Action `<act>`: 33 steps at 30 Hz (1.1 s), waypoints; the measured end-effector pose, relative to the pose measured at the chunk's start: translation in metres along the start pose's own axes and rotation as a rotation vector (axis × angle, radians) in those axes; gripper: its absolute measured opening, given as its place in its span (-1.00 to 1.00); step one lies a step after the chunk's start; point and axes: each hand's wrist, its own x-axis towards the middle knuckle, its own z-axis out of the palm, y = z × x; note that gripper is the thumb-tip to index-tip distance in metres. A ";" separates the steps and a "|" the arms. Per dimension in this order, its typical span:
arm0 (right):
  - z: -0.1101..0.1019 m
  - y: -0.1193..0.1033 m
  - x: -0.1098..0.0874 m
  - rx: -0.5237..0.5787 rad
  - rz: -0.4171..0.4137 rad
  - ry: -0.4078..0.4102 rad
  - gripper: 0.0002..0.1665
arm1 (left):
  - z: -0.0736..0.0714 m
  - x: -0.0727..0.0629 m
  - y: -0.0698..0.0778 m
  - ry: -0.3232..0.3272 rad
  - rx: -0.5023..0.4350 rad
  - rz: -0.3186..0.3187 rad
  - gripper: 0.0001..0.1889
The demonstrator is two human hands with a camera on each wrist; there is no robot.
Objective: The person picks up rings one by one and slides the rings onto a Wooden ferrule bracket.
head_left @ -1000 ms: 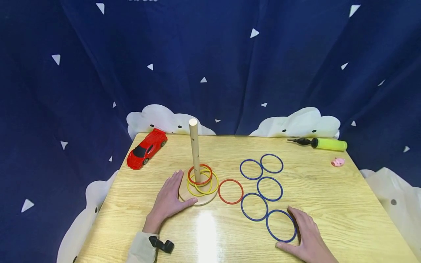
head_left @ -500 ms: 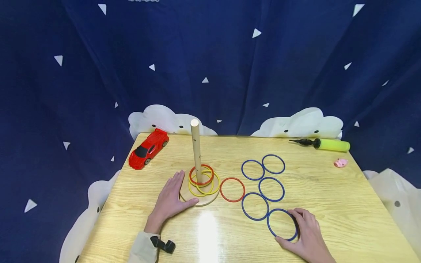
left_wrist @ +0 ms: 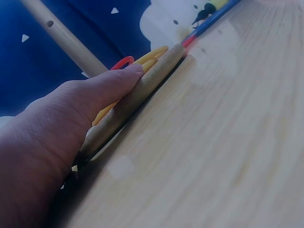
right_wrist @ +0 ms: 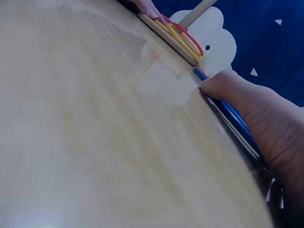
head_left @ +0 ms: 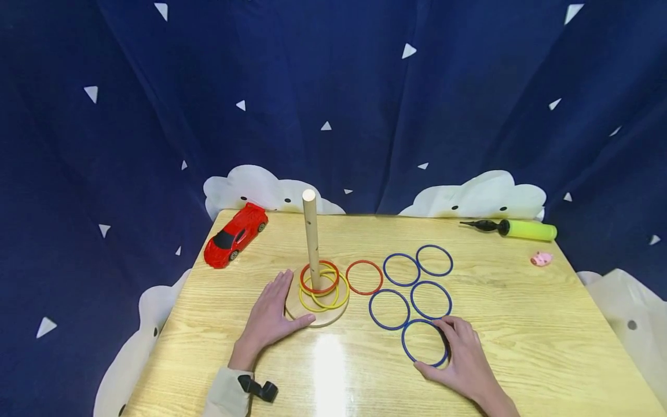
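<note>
A round wooden base (head_left: 332, 316) carries an upright peg (head_left: 311, 243). A red ring (head_left: 337, 280) and yellow rings (head_left: 347, 289) lie around the peg. My left hand (head_left: 271, 315) rests against the base's left side, fingers straight; its thumb (left_wrist: 126, 78) lies over the rim. With thumb and fingers at opposite sides, my right hand (head_left: 465, 359) holds a blue ring (head_left: 403, 340), low over the tabletop. That ring meets a second blue ring (head_left: 370, 310), which lies up against a loose red ring (head_left: 364, 261) beside the base.
Several more blue rings, one of them (head_left: 451, 301) just beyond my right hand, lie on the wooden table (head_left: 521, 324). A red toy car (head_left: 234, 237) is at back left. A green hand pump (head_left: 528, 230) and a pink pig figure (head_left: 542, 259) are at back right.
My right hand has closed on the nearest blue ring and moved it left and away from me. The adjoining blue ring and loose red ring have shifted that way too. The left hand stays put.
</note>
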 end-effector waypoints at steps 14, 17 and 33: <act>0.013 0.007 0.031 0.072 -0.085 -0.106 0.15 | -0.001 0.001 -0.001 0.007 0.006 -0.012 0.32; 0.011 0.006 0.036 0.108 -0.107 -0.121 0.16 | -0.001 0.000 -0.001 0.004 0.012 -0.016 0.32; -0.028 -0.024 0.122 0.262 -0.268 -0.142 0.10 | -0.001 0.000 0.000 -0.016 0.010 -0.020 0.32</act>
